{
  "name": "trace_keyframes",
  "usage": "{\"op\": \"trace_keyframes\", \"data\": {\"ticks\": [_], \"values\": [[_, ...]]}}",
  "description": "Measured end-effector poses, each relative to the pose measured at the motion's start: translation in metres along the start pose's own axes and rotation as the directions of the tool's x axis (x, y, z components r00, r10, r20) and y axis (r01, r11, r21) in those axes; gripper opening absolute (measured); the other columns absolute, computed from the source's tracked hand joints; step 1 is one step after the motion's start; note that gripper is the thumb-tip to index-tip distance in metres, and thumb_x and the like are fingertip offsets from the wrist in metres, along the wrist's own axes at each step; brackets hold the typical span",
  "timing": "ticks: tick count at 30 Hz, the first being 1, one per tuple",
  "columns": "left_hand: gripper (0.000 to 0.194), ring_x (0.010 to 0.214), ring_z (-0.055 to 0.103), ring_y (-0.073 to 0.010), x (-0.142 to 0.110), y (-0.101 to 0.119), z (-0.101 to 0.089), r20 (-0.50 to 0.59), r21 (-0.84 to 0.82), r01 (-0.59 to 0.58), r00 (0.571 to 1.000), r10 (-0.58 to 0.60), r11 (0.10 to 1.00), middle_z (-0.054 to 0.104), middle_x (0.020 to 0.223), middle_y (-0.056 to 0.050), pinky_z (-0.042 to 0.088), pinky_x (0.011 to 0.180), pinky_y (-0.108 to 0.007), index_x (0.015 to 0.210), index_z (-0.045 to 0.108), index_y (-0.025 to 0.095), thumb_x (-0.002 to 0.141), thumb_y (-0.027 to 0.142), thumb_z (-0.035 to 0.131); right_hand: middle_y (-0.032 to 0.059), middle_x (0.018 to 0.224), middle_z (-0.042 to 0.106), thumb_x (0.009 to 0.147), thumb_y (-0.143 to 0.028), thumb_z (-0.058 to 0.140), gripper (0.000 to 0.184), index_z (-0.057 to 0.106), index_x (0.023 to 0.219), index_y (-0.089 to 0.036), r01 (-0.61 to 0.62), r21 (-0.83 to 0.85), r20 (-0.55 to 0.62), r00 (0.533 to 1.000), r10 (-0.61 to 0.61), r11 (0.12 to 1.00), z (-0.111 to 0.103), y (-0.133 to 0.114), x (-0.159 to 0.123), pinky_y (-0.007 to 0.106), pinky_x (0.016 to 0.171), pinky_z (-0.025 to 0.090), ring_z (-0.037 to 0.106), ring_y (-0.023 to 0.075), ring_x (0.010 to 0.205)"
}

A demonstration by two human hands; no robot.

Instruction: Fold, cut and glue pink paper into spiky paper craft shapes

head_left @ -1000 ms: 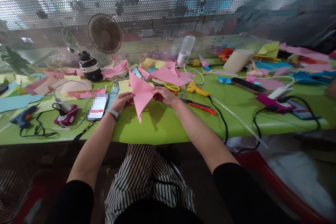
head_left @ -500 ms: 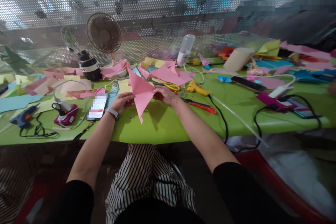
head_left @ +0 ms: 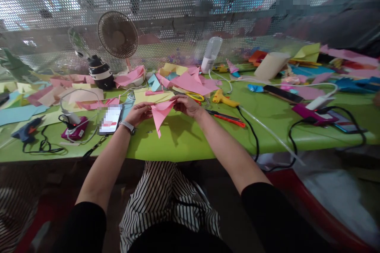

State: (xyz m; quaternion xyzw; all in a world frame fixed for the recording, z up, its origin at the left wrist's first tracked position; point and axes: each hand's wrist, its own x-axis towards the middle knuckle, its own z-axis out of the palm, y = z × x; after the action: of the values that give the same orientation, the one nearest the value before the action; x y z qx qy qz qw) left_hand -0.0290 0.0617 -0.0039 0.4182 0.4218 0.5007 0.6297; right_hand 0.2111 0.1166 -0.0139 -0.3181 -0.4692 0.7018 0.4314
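A piece of pink paper (head_left: pixel 161 115) is held up between my two hands, over the front of the green table (head_left: pixel 190 142). It is creased across the top, and a narrow point hangs down. My left hand (head_left: pixel 140 113), with a watch (head_left: pixel 128 127) at the wrist, pinches its left corner. On the other side, my right hand (head_left: pixel 186 105) grips the right corner between thumb and fingers. Yellow-handled scissors (head_left: pixel 196 96) lie just behind my right hand. A phone with a lit screen (head_left: pixel 111 119) rests left of my left wrist.
Right of my hands lie a yellow glue gun (head_left: pixel 225 99) and a red-handled cutter (head_left: pixel 230 119). Further left are a blue glue gun (head_left: pixel 28 131) and a magenta power strip (head_left: pixel 75 128). Coloured paper, a fan (head_left: pixel 118 34) and a black jar (head_left: pixel 101 73) stand behind; another power strip (head_left: pixel 315 114) sits right.
The upper point of the pink paper, which stood up before, has folded down out of sight. Both hands keep their hold at the two sides, almost unmoved.
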Motion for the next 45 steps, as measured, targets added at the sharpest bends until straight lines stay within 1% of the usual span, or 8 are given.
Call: {"op": "trace_keyframes", "data": {"ticks": [5, 9, 13, 19, 23, 27, 32, 45], "values": [[0.019, 0.071, 0.069, -0.0115, -0.001, -0.004, 0.005, -0.072, 0.102, -0.178, 0.980, 0.186, 0.979, 0.075, 0.088, -0.004, 0.061, 0.066, -0.023, 0.087, 0.076, 0.016, 0.069, 0.022, 0.079, -0.0008, 0.070, 0.070, 0.077, -0.038, 0.065, 0.025, 0.067, 0.095, -0.022, -0.095, 0.086, 0.020, 0.995, 0.094, 0.992, 0.004, -0.007, -0.003, 0.021, 0.052, 0.046, 0.064, 0.0127, 0.060], [0.023, 0.085, 0.072, -0.0161, -0.001, -0.006, 0.010, -0.154, 0.190, -0.291, 0.934, 0.322, 0.938, 0.075, 0.097, -0.005, 0.061, 0.074, -0.028, 0.091, 0.076, 0.018, 0.073, 0.031, 0.079, 0.0054, 0.074, 0.072, 0.078, -0.064, 0.066, 0.047, 0.064, 0.091, -0.019, -0.238, 0.005, 0.112, 0.965, 0.236, 0.971, 0.015, -0.007, -0.009, 0.026, 0.054, 0.051, 0.067, 0.0176, 0.064], [0.027, 0.087, 0.071, -0.0175, -0.001, -0.007, 0.012, -0.157, 0.214, -0.332, 0.917, 0.367, 0.919, 0.075, 0.097, -0.006, 0.062, 0.076, -0.030, 0.091, 0.076, 0.018, 0.072, 0.036, 0.082, 0.0043, 0.070, 0.070, 0.071, -0.051, 0.082, 0.040, 0.063, 0.082, -0.018, -0.244, -0.072, 0.187, 0.949, 0.254, 0.967, 0.026, 0.002, -0.014, 0.025, 0.055, 0.055, 0.064, 0.0152, 0.060], [0.025, 0.092, 0.069, -0.0191, -0.002, -0.009, 0.016, -0.139, 0.237, -0.395, 0.890, 0.433, 0.888, 0.075, 0.097, -0.005, 0.062, 0.078, -0.030, 0.091, 0.077, 0.017, 0.073, 0.034, 0.079, 0.0050, 0.077, 0.073, 0.062, -0.033, 0.090, 0.038, 0.071, 0.090, -0.015, -0.143, -0.164, 0.182, 0.968, 0.172, 0.976, 0.031, 0.014, -0.012, 0.023, 0.055, 0.055, 0.064, 0.0138, 0.063], [0.028, 0.092, 0.071, -0.0201, -0.003, -0.006, 0.017, -0.138, 0.205, -0.344, 0.917, 0.375, 0.916, 0.075, 0.097, -0.005, 0.061, 0.078, -0.031, 0.097, 0.075, 0.017, 0.074, 0.033, 0.075, 0.0037, 0.076, 0.074, 0.058, -0.029, 0.092, 0.034, 0.074, 0.083, -0.014, -0.090, -0.148, 0.121, 0.987, 0.109, 0.985, 0.029, 0.023, -0.005, 0.021, 0.058, 0.053, 0.063, 0.0116, 0.063], [0.044, 0.074, 0.072, -0.0158, -0.004, -0.003, 0.019, -0.131, 0.059, -0.231, 0.963, 0.237, 0.971, 0.073, 0.084, -0.001, 0.061, 0.072, -0.030, 0.115, 0.064, 0.021, 0.077, 0.041, 0.074, 0.0026, 0.073, 0.073, 0.056, -0.031, 0.093, 0.035, 0.075, 0.081, -0.014, -0.049, -0.154, 0.073, 0.995, 0.061, 0.987, 0.027, 0.029, 0.001, 0.021, 0.058, 0.050, 0.061, 0.0102, 0.061], [0.044, 0.061, 0.068, -0.0122, -0.002, -0.007, 0.021, -0.054, 0.082, -0.062, 0.996, 0.067, 0.995, 0.067, 0.068, 0.000, 0.059, 0.067, -0.025, 0.087, 0.064, 0.014, 0.064, 0.043, 0.088, 0.0014, 0.071, 0.072, 0.055, -0.035, 0.093, 0.039, 0.075, 0.083, -0.016, -0.027, -0.187, 0.047, 0.998, 0.037, 0.982, 0.029, 0.028, 0.000, 0.023, 0.059, 0.049, 0.060, 0.0109, 0.060], [0.043, 0.068, 0.069, -0.0139, -0.001, -0.007, 0.019, -0.070, 0.108, -0.043, 0.996, 0.050, 0.993, 0.074, 0.077, -0.004, 0.060, 0.071, -0.028, 0.083, 0.069, 0.012, 0.059, 0.039, 0.091, 0.0006, 0.069, 0.070, 0.058, -0.042, 0.089, 0.036, 0.069, 0.076, -0.017, -0.043, -0.163, -0.017, 0.999, 0.041, 0.986, 0.033, 0.017, -0.006, 0.023, 0.053, 0.044, 0.060, 0.0119, 0.059]]}}
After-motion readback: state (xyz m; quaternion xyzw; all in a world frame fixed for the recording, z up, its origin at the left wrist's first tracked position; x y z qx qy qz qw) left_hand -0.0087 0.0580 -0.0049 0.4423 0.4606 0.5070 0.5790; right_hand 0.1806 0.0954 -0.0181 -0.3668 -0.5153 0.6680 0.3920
